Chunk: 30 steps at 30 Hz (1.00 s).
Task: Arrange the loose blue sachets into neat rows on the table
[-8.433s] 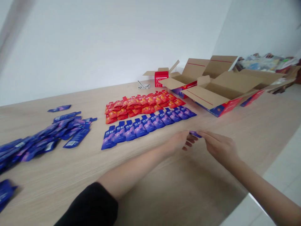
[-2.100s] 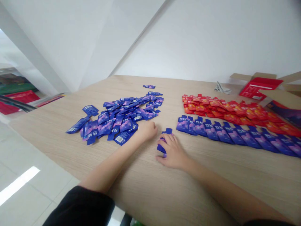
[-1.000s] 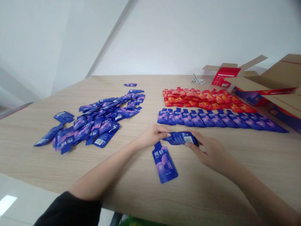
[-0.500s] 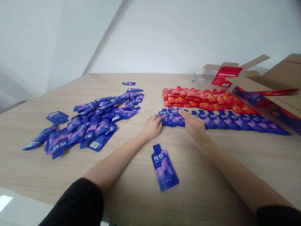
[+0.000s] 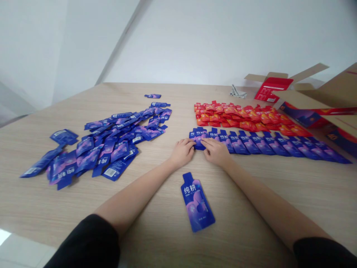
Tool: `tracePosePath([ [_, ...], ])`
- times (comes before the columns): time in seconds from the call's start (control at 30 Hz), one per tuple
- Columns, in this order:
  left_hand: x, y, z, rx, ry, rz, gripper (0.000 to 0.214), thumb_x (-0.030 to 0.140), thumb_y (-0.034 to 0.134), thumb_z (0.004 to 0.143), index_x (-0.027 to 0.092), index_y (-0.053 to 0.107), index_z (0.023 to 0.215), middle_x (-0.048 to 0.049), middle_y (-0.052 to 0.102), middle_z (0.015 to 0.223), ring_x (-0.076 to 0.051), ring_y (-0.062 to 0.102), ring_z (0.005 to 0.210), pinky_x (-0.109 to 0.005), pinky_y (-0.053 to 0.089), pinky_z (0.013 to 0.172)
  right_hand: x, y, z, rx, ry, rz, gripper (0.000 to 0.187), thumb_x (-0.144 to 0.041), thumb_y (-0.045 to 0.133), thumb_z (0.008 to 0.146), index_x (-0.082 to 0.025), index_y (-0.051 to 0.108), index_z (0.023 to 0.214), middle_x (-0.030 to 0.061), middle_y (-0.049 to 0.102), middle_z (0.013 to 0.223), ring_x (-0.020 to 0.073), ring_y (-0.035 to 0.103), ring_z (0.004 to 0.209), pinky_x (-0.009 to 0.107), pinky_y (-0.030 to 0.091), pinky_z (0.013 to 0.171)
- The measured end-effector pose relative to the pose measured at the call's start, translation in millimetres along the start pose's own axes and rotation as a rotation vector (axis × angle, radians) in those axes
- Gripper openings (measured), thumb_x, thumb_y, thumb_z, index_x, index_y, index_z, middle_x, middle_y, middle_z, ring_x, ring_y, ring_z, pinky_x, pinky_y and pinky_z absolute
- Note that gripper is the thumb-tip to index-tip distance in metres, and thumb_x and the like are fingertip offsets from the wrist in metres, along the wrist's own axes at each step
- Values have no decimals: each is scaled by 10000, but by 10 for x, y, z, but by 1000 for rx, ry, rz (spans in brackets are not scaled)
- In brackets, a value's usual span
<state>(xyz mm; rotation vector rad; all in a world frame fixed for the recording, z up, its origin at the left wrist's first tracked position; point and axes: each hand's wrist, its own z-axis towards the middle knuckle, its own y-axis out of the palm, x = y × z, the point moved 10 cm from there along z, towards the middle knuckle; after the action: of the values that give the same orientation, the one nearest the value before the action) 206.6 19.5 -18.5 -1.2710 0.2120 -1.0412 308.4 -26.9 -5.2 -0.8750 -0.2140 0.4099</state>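
"Wooden desk (image 5: 55, 212): what does it carry?"

"Blue foil sachets in a loose heap (image 5: 111, 143) and a neat row (image 5: 267, 147), with red-orange sachets (image 5: 240, 119) behind."

"And the hands?"

"Left hand (image 5: 182, 153) and right hand (image 5: 216, 152) lie together on the row's left-end sachet (image 5: 198, 138), grip unclear. It looks light and slippery; the narrow neck seems the surest hold."

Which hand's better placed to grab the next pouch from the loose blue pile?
Left, probably. The left hand rests at the near end of the row of blue pouches, closest to the loose blue pile. The right hand lies farther away, beyond the left.
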Motion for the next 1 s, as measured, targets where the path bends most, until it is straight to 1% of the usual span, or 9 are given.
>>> tracePosePath([
  [0.17, -33, -143, -4, 115, -26, -89, 283, 194, 410, 934, 176, 611, 1132, -87, 616, 1147, -218, 558, 1103, -381, 443, 979, -87, -138, 33, 7, -19, 17, 390, -102, 519, 735, -96, 695, 1083, 137, 652, 1205, 283, 602, 1083, 418, 502, 982],
  [0.33, -81, -244, -20, 203, -25, -140, 258, 180, 413, 922, 160, 600, 1097, -99, 588, 1100, -217, 558, 1064, -373, 450, 974, -407, -821, 46, 87, 60, 170, 333, -91, 480, 777, -140, 670, 1047, 110, 667, 1052, 250, 594, 993, 389, 511, 888],
  [0.4, -103, -249, -22, 217, -22, -169, 254, 168, 398, 923, 163, 602, 1075, -94, 583, 1082, -210, 559, 1057, -363, 451, 972, -755, -969, -47, -47, 47, 348, 264, -127, 462, 838, -169, 660, 1009, 87, 663, 970, 218, 603, 925, 357, 518, 849],
  [0.5, -126, -250, -18, 233, -22, -202, 248, 155, 391, 919, 168, 607, 1042, -87, 579, 1053, -204, 558, 1046, -355, 452, 971, -1309, -882, -397, -371, 45, 383, 417, -395, 612, 854, -139, 626, 1184, 163, 579, 1260, 307, 544, 1135, 456, 496, 952],
  [0.57, -126, -249, -13, 239, -16, -215, 244, 153, 394, 917, 163, 611, 1029, -88, 576, 1035, -206, 557, 1037, -356, 454, 968, -1537, -782, -635, -436, 30, 294, 689, -516, 686, 782, -65, 567, 1290, 225, 527, 1337, 378, 509, 1189, 534, 477, 976],
  [0.63, -120, -252, -10, 246, -8, -227, 246, 150, 393, 914, 154, 614, 1023, -94, 572, 1026, -210, 558, 1028, -360, 456, 963, -1636, -666, -790, -412, -6, 209, 723, -477, 685, 790, 7, 538, 1307, 266, 539, 1314, 392, 527, 1174, 535, 494, 964],
  [0.77, -74, -261, -15, 251, 29, -231, 259, 162, 398, 920, 152, 616, 1059, -100, 571, 1052, -214, 545, 1052, -372, 449, 979, -1535, -596, -902, -233, -68, 107, 414, -161, 499, 897, 7, 560, 1271, 233, 641, 1178, 304, 622, 1063, 422, 545, 911],
  [0.83, -46, -251, -19, 233, 50, -221, 267, 176, 402, 927, 161, 614, 1089, -100, 571, 1079, -215, 537, 1073, -379, 442, 993, -1366, -637, -940, -194, -17, 138, 404, -71, 383, 908, -55, 569, 1265, 175, 668, 1155, 250, 641, 1055, 370, 551, 908],
  [1.0, -54, -249, -19, 204, 25, -165, 304, 209, 385, 943, 167, 616, 1135, -110, 563, 1136, -223, 527, 1106, -394, 430, 1008, -717, -941, -930, -194, 218, 169, 342, -154, 309, 981, -182, 603, 1153, 53, 730, 975, 178, 707, 794, 264, 581, 655],
])
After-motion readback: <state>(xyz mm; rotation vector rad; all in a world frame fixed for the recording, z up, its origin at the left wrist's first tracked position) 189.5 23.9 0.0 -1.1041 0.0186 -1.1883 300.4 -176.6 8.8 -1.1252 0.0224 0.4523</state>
